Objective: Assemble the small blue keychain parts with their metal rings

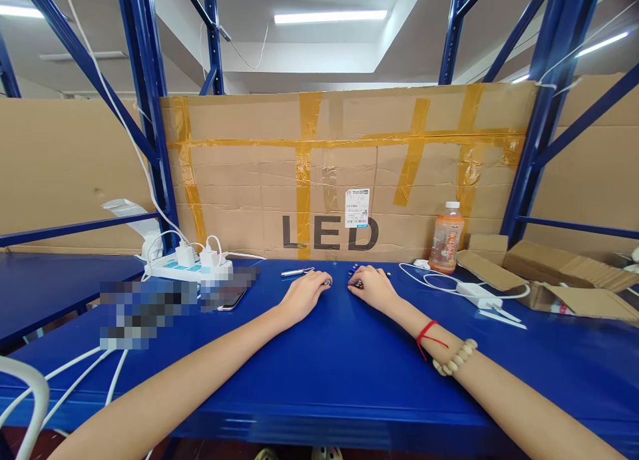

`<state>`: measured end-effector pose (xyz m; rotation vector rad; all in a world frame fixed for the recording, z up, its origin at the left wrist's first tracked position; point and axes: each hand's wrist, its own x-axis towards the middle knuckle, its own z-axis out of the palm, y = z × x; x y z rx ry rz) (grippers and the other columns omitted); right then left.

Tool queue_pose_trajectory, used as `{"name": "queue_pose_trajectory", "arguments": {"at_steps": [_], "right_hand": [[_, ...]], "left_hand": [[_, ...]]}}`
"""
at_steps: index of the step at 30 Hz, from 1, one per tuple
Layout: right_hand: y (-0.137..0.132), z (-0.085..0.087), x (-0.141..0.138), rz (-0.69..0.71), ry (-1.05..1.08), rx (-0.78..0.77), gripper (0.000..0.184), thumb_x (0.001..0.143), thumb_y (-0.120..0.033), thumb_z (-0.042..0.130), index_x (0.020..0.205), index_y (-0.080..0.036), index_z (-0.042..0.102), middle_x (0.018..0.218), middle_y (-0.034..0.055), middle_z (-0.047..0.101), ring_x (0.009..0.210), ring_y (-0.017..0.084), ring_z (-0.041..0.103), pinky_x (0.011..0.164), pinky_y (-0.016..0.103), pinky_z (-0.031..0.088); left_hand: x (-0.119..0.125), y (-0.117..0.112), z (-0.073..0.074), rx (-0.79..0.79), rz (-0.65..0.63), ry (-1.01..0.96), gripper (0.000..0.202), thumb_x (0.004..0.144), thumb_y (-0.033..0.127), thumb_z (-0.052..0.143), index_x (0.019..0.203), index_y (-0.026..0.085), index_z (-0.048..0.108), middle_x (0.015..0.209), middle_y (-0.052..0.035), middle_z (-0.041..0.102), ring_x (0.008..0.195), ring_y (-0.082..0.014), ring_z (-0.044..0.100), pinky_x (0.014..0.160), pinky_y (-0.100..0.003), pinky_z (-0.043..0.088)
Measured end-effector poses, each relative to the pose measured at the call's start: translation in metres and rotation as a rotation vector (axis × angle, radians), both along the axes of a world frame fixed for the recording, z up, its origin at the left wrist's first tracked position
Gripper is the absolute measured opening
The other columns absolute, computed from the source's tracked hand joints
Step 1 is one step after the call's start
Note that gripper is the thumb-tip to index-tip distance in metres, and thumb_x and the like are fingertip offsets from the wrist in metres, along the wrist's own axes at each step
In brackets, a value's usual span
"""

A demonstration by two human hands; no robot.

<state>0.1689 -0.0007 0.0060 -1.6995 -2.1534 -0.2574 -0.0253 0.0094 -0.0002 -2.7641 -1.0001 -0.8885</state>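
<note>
Left hand (303,295), curled, pinches a small silver part (327,282), axis indiscernible, and right hand (373,288) closes on apparently dark screws (358,285), at the blue table (319,380) rear beside a silver rod (297,271) lying left-right, below cardboard (239,174) marked "LED".

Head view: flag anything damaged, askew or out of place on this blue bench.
The cardboard box at the right lies open, flaps splayed. The cardboard backboard is patched with crooked yellow tape. Small metal parts lie loose.
</note>
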Motion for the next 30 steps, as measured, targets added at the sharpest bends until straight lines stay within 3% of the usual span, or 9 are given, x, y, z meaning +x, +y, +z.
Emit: {"name": "queue_pose_trajectory", "arguments": {"at_steps": [6, 10, 14, 20, 30], "right_hand": [[0.001, -0.001, -0.001, 0.020, -0.009, -0.007, 0.016, 0.078, -0.021, 0.051, 0.082, -0.021, 0.067, 0.097, 0.0057, 0.061, 0.097, 0.021, 0.049, 0.080, 0.034, 0.032], [0.002, -0.002, 0.000, 0.017, 0.000, 0.003, 0.014, 0.078, -0.024, 0.053, 0.082, -0.020, 0.066, 0.097, 0.0058, 0.061, 0.097, 0.021, 0.050, 0.081, 0.034, 0.032], [0.003, -0.003, 0.001, -0.021, 0.097, -0.016, 0.013, 0.076, -0.027, 0.056, 0.083, -0.020, 0.064, 0.096, 0.0043, 0.061, 0.097, 0.020, 0.050, 0.083, 0.033, 0.033], [0.004, -0.004, 0.001, 0.005, 0.128, 0.003, 0.011, 0.076, -0.026, 0.056, 0.076, -0.021, 0.066, 0.091, 0.0031, 0.063, 0.093, 0.020, 0.053, 0.081, 0.034, 0.034], [-0.003, 0.004, -0.011, 0.292, 0.520, 0.420, 0.016, 0.076, -0.034, 0.057, 0.075, -0.020, 0.066, 0.081, 0.0038, 0.060, 0.074, 0.016, 0.057, 0.067, 0.028, 0.045]], "left_hand": [[0.001, -0.004, 0.003, 0.058, -0.139, -0.015, 0.020, 0.089, 0.022, 0.031, 0.097, 0.022, 0.049, 0.100, -0.0007, 0.058, 0.095, -0.0127, 0.052, 0.089, -0.027, 0.038], [0.002, -0.003, 0.000, 0.092, -0.151, -0.076, 0.022, 0.089, 0.025, 0.032, 0.109, 0.020, 0.040, 0.098, -0.0026, 0.058, 0.092, -0.0124, 0.054, 0.085, -0.027, 0.042], [0.001, 0.001, -0.004, 0.127, -0.152, -0.157, 0.016, 0.089, 0.025, 0.032, 0.102, 0.018, 0.039, 0.095, -0.0036, 0.058, 0.087, -0.0117, 0.056, 0.078, -0.025, 0.045], [0.001, -0.002, -0.002, 0.182, -0.144, -0.099, 0.017, 0.089, 0.026, 0.032, 0.097, 0.018, 0.045, 0.094, -0.0039, 0.059, 0.090, -0.0131, 0.056, 0.083, -0.027, 0.044], [0.001, 0.001, -0.004, 0.187, -0.062, -0.109, 0.017, 0.090, 0.024, 0.028, 0.093, 0.020, 0.045, 0.086, -0.0028, 0.059, 0.080, -0.0142, 0.057, 0.073, -0.027, 0.046]]}}
